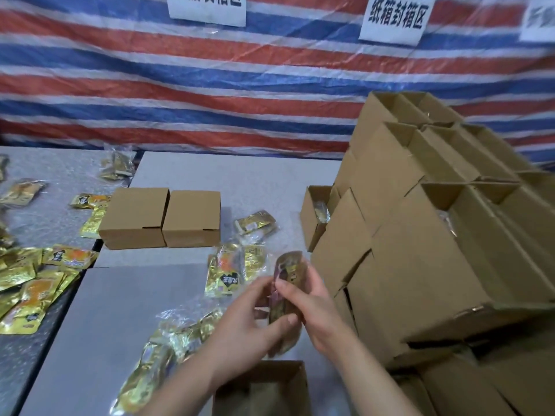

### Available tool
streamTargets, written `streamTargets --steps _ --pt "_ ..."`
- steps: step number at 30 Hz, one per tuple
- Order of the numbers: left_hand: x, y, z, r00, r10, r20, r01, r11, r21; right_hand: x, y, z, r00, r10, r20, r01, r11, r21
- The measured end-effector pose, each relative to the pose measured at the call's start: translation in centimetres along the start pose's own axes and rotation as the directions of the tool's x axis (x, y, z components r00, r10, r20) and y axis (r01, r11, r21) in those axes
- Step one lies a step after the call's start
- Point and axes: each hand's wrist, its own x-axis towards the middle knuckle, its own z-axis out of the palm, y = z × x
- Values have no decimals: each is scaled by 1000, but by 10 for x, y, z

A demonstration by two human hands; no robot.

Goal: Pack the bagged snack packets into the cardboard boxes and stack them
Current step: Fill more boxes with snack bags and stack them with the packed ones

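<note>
Far to the left of the fingers, loose snack packets (pixel 28 298) lie scattered on the grey table (pixel 120 310), I think as a supply waiting to be bagged; beyond the fingertips and to their left, two closed boxes (pixel 160 219) stand side by side and touching, probably set there because they are already packed.

Just left of the left wrist lies a clear bag of packets (pixel 162 346), near enough to be taken next; another bagged bundle (pixel 231 273) lies just beyond the left fingertips.

The left hand (pixel 250 321) comes up from below with the palm turned to the right; its thumb and curled fingers pinch the lower part of a bagged packet (pixel 286 298), which is held upright between both hands. The right hand (pixel 312 304) faces it, fingers curled around the right edge and the thumb pressing near the top; it seems the hands are squeezing the bag narrow so it will fit.

Directly under the wrists an open box (pixel 261 388) waits, so the bag has only to go down; I cannot tell what is inside.

To the right of the right hand rises a stack of boxes (pixel 420 235), flaps open, some showing packets inside.
</note>
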Motion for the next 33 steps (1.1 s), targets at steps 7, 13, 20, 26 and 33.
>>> streamTargets --steps 7,13,20,26,33 --pt "-25 -82 -16 972 -165 -165 192 968 163 -24 14 -31 997 74 -38 -81 958 -276" --pt "-44 -168 -13 959 -283 2 248 842 479 -39 33 -12 907 311 284 73 547 -834" --pt "-42 -179 -10 979 -203 -18 192 889 415 -34 55 -1 785 532 317 236 218 -947" --pt "-40 -178 0 979 -144 -142 186 916 355 -28 88 48 755 602 259 391 -95 -916" --pt "-48 -179 0 986 -153 -64 166 894 417 -28 117 54 693 707 143 190 12 -982"
